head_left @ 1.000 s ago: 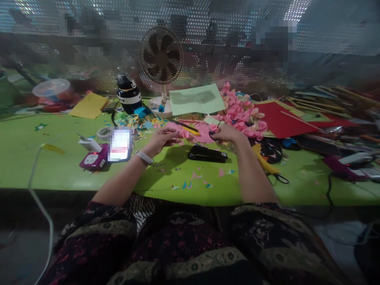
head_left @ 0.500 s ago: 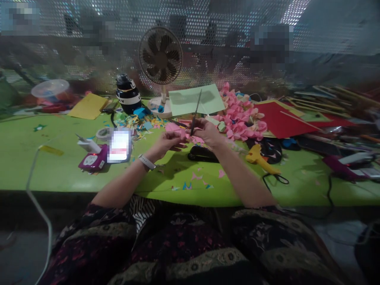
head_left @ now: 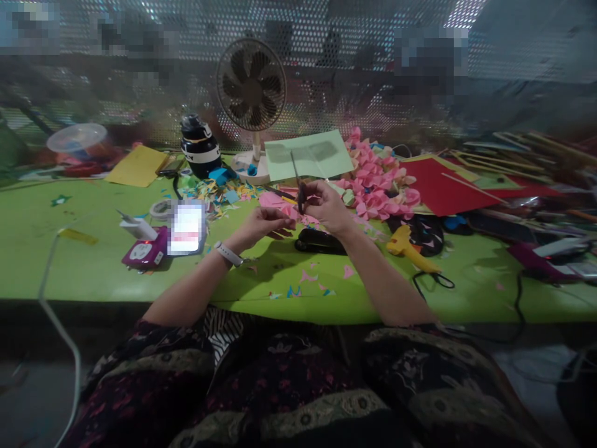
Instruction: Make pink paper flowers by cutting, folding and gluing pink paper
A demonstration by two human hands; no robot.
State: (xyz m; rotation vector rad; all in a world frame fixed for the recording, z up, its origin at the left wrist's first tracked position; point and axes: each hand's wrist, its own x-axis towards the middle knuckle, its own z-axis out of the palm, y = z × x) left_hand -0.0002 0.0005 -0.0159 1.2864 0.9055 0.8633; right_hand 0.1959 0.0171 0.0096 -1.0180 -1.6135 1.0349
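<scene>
My right hand (head_left: 329, 210) grips a pair of scissors (head_left: 301, 198) by the handles, with the narrow blades pointing up and away from me. My left hand (head_left: 259, 227) is just to its left, thumb and forefinger pinched at the edge of a small piece of pink paper (head_left: 291, 222), mostly hidden by the fingers. Behind the fingertips lies more pink paper (head_left: 273, 200) beside a yellow pencil-like stick (head_left: 288, 199). On the table under my right wrist rests a black stapler-like object (head_left: 319, 241).
Pink paper petals (head_left: 377, 180) are heaped behind my right hand. A pale green sheet (head_left: 308, 152) leans before the fan (head_left: 252, 87). Left are a lit phone (head_left: 185, 230), a purple power strip (head_left: 144, 252) and a black bottle (head_left: 200, 149). Right lies a yellow glue gun (head_left: 410, 250).
The scissors' blades have swung from leaning right to leaning left. My hands have stayed nearly in place, with the left fingertips slightly lower and the pink paper there less visible.
</scene>
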